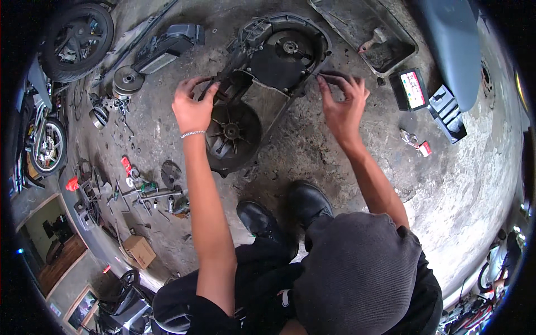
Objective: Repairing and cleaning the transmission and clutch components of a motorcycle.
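Observation:
A long metal engine casing (273,103) lies on the floor ahead of my boots. One round end, nearer me, has a star-ribbed hub (230,131); the far end holds a round disc (290,47) beside a flat black plate (277,68). My left hand (192,105), with a chain bracelet, is at the casing's left side, thumb and fingers pinched around a thin dark edge. At its right side my right hand (344,106) pinches in the same way. I cannot tell whether that dark edge belongs to the casing or is a separate piece.
Tools (151,192) and small parts lie scattered at left, near a cardboard box (139,251). A wheel (78,42) and a black housing (170,47) are at far left. Toward the far right are a metal tray (410,47) with a brush, a battery (412,89) and a seat (455,50).

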Demonstrator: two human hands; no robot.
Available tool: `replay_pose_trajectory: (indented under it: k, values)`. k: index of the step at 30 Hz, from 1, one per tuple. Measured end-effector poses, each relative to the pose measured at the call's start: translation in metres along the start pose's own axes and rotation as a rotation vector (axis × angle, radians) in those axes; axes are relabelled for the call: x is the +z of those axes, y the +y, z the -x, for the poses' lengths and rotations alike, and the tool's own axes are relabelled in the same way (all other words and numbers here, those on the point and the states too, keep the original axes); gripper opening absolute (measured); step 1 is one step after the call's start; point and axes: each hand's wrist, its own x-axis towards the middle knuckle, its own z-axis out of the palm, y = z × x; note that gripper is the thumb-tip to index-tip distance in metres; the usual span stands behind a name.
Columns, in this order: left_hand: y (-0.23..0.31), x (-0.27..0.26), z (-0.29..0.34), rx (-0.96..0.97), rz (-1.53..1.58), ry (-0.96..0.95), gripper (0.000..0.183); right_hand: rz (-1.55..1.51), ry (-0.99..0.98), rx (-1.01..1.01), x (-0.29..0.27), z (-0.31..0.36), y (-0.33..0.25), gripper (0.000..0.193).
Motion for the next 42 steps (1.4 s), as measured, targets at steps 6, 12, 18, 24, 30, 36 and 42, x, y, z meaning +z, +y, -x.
replay_pose_trajectory:
  k: [6,12,18,24,30,36,42]
  values:
    - [-0.02,0.006,0.003,0.078,0.146,-0.007,0.023,-0.156,-0.196,-0.027,-0.006,-0.027,0.011,0.01]
    - [-0.014,0.007,0.0,0.055,0.089,-0.013,0.023,0.049,-0.289,-0.393,0.004,-0.032,0.026,0.012]
    - [-0.01,0.003,-0.005,0.068,0.085,-0.071,0.023,0.021,-0.399,-0.34,0.002,-0.024,0.028,0.014]
    - [-0.016,0.003,-0.017,0.163,0.131,-0.175,0.024,-0.046,-0.465,-0.169,-0.014,0.01,0.012,0.009]
    - [-0.011,0.002,-0.021,0.12,0.235,-0.247,0.024,0.088,-0.529,-0.105,-0.014,0.01,0.001,0.013]
    - [-0.015,0.001,-0.012,0.086,0.268,-0.258,0.024,0.288,-0.726,0.009,-0.008,0.002,-0.009,0.018]
    - [-0.008,-0.001,-0.01,0.148,0.226,-0.235,0.024,0.31,-0.816,-0.051,0.006,-0.01,0.0,0.018]
